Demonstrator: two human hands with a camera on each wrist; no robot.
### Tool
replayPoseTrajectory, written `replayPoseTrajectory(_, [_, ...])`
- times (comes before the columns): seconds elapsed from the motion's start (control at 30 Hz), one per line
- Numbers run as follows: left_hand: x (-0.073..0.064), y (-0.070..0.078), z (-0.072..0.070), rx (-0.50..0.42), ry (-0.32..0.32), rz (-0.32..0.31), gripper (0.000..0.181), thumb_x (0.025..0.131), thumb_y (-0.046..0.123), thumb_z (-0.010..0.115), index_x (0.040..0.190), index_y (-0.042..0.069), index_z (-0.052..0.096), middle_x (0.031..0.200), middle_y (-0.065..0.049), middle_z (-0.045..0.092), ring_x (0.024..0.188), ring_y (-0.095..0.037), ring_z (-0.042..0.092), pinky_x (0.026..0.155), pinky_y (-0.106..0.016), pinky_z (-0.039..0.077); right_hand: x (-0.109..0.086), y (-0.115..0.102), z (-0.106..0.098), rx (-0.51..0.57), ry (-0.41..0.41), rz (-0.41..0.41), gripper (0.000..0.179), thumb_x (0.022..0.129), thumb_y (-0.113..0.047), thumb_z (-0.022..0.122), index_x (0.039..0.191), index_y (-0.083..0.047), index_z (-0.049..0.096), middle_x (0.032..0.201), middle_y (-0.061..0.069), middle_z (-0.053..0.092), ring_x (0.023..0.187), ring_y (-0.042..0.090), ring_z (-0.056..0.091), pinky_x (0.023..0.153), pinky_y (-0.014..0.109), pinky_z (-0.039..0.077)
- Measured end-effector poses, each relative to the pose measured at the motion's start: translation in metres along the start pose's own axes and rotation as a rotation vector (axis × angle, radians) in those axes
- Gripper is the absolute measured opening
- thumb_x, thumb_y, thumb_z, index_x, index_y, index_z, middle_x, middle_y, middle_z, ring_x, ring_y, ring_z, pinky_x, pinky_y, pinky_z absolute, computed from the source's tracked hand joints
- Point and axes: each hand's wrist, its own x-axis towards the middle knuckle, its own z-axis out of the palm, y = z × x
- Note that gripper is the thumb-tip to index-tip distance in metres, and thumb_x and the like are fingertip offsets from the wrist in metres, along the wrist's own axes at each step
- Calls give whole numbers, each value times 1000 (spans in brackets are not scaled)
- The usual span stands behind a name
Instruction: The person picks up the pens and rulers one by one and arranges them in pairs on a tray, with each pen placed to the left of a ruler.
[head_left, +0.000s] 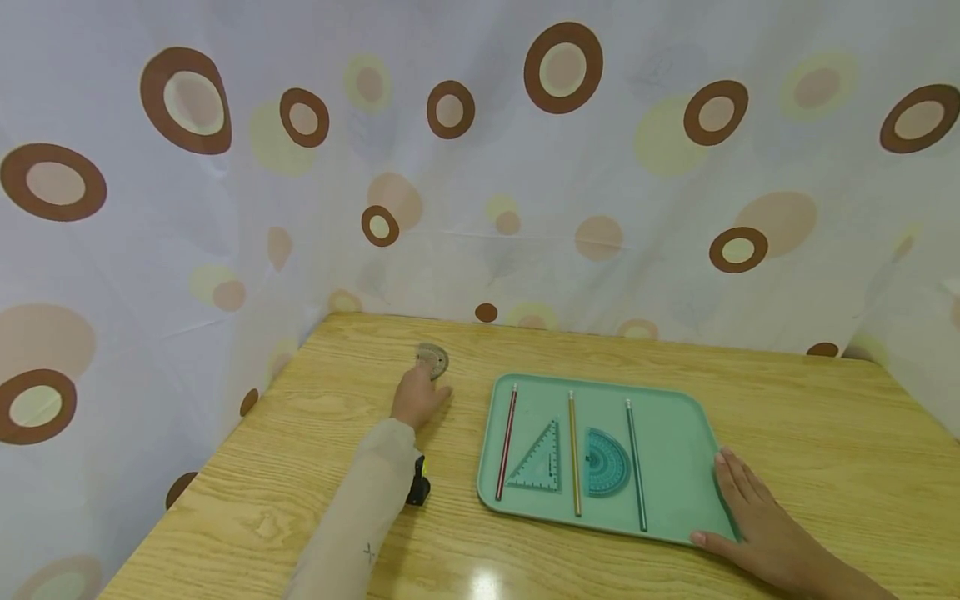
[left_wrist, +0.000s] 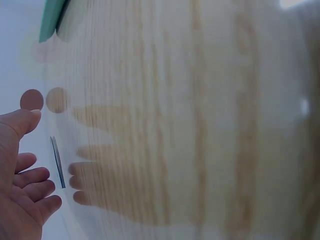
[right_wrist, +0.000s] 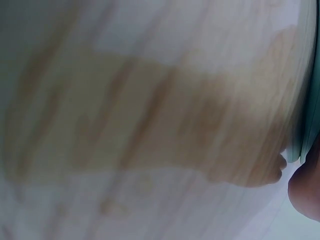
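Observation:
My left hand point(head_left: 420, 398) reaches over the table's far left part, its fingers loosely spread beside a grey see-through protractor point(head_left: 432, 357). In the left wrist view this protractor point(left_wrist: 58, 162) appears edge-on, just beyond the fingertips point(left_wrist: 47, 201). My right hand point(head_left: 765, 517) rests on the front right corner of a mint-green tray point(head_left: 678, 467), fingers straight along the right rim and thumb on the front rim. On the tray lie a red pencil point(head_left: 507, 442), a clear set square point(head_left: 546, 467), a yellow pencil point(head_left: 574, 454), a teal protractor point(head_left: 606, 463) and a green pencil point(head_left: 636, 467).
The wood-grain table point(head_left: 300, 467) is bounded at the back and left by a hanging cloth point(head_left: 480, 183) with brown and yellow circles. A black wrist device point(head_left: 418, 487) sits at my left sleeve point(head_left: 360, 492).

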Motion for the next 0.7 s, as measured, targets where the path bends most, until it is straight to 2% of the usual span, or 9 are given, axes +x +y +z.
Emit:
replayPoseTrajectory(0.23, [-5, 1, -3, -23, -42, 4, 46, 84, 12, 62, 123, -10, 52, 124, -26, 56, 117, -39, 52, 98, -46, 44, 0, 1, 1, 12, -5, 5, 98, 87, -42, 59, 146, 6, -3, 152, 29, -3, 141, 26, -21, 89, 4, -24])
replayPoseTrajectory(0.43, [-8, 1, -5, -12, -70, -3, 47, 85, 13, 62, 125, -10, 51, 128, -24, 54, 120, -37, 51, 100, -44, 43, 0, 1, 2, 24, -25, 17, 99, 87, -43, 59, 146, 6, -4, 152, 31, -2, 140, 22, -24, 88, 4, -24])
replayPoseTrajectory(0.7, [-12, 3, -8, 11, -100, -13, 49, 84, 13, 62, 125, -10, 51, 128, -24, 54, 120, -37, 51, 101, -44, 43, 1, 1, 0, 15, -22, 12, 100, 87, -43, 59, 146, 7, -4, 151, 31, -2, 141, 32, -18, 89, 5, -24])
